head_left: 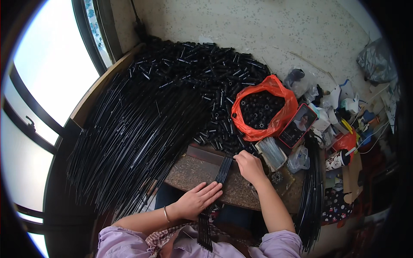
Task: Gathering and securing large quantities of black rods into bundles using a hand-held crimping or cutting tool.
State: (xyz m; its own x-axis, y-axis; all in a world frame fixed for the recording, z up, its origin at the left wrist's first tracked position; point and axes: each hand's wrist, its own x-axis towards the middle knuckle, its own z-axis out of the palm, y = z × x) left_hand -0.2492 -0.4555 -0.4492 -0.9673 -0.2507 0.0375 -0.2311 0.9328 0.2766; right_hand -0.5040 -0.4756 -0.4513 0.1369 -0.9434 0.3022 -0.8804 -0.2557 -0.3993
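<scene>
A row of thin black rods (223, 170) lies side by side across the brown speckled tabletop (189, 170), with its near ends hanging over the edge toward my lap. My left hand (201, 200) rests flat on the row, fingers stretched out and slightly apart. At the far end of the rods, my right hand (249, 166) is closed in a pinch; whatever it holds is too small to make out. A dark flat bar (202, 155) lies along the table behind the rods.
Long black rods (137, 137) spread in a big heap on the left, below a mound of short black tubes (193, 64). An orange bag (287, 92) holds small black toothed parts. Right of it are a phone (297, 125), a box of thin clear sticks (271, 152) and assorted clutter.
</scene>
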